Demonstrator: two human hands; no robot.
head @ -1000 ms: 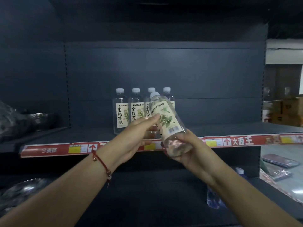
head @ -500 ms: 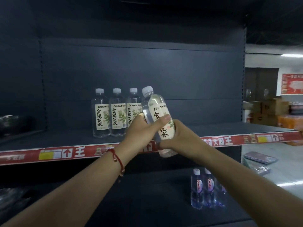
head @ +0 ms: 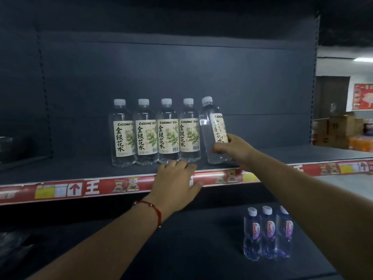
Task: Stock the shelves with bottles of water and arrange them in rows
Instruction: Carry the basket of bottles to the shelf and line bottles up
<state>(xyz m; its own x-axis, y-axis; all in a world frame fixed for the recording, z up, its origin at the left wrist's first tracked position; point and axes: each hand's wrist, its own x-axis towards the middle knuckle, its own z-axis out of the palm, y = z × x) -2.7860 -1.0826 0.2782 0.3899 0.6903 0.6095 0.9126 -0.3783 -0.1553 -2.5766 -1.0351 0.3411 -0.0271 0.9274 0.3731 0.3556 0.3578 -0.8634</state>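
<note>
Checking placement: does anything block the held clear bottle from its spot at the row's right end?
Nothing visible does. The right hand holds the clear white-capped bottle, slightly tilted, beside the four upright labelled bottles on the dark shelf.

the upper shelf (head: pixel 80 168) lies bare left of the four standing bottles (head: pixel 155 132) and right of the tilted bottle (head: pixel 214 130), back to the rear panel. the row blocks the middle, bottles touching. the left hand (head: pixel 173 184) covers the front edge there. on the lower shelf (head: pixel 181 249), three small bottles (head: pixel 266 233) stand right; its left lies open.
</note>
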